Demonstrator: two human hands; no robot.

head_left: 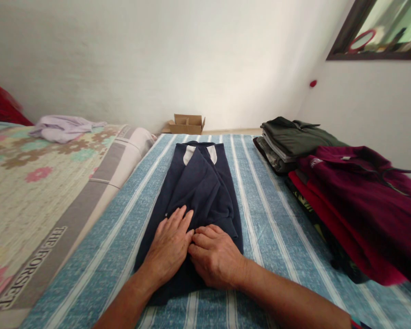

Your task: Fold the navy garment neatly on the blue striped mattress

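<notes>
A navy garment (pixel 200 183) with a white collar patch lies folded lengthwise on a blue striped sheet (pixel 267 219). My left hand (pixel 171 244) rests flat on its near end, fingers stretched out and together. My right hand (pixel 214 258) lies just beside it on the same cloth, fingers curled and pressed down toward the left hand, fingertips touching it. Neither hand grips anything that I can see.
A pile of folded clothes, maroon (pixel 366 192) over red, lies at the right, with an olive and grey stack (pixel 291 137) behind it. A floral mattress (pixel 30 183) with a lilac cloth (pixel 60 127) is at the left. A cardboard box (pixel 187 124) sits by the wall.
</notes>
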